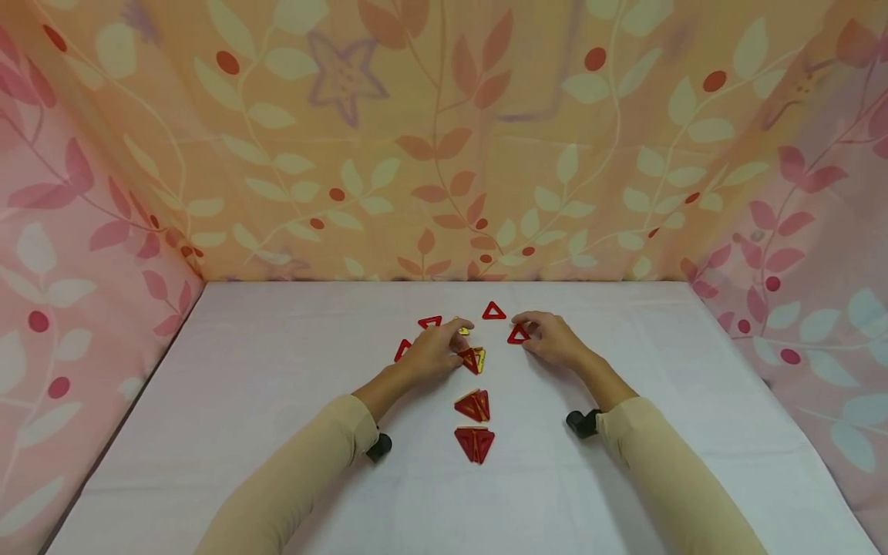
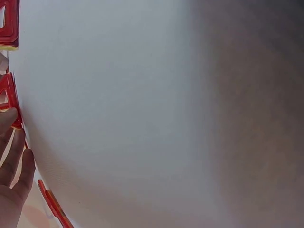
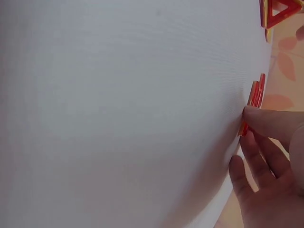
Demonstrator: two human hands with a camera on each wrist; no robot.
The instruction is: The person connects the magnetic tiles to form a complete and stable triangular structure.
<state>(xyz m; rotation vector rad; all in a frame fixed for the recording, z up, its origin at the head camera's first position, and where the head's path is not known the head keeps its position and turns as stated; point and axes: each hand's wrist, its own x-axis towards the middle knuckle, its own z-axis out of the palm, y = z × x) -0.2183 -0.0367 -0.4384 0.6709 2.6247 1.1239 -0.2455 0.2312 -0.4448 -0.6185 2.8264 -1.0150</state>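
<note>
My left hand (image 1: 432,351) pinches a red triangular tile (image 1: 472,363) in the middle of the table, its thumb lying on the tile in the left wrist view. A yellow triangular tile (image 1: 481,361) leans against that red one. Just beyond the fingers another yellow tile (image 1: 464,332) shows, partly covered by the hand. To the right, my right hand (image 1: 553,338) holds a red triangular tile (image 1: 517,341) between thumb and fingers, low over the table. The right wrist view shows the thumb (image 3: 270,122) pressed on its edge.
Two small standing groups of red tiles, one group (image 1: 472,406) behind the other (image 1: 475,443), are nearer me. A single red tile (image 1: 494,316) lies farther back. Left of my left hand are two more red tiles, one (image 1: 430,318) behind the other. Patterned cloth (image 1: 444,154) borders the white table (image 1: 277,347).
</note>
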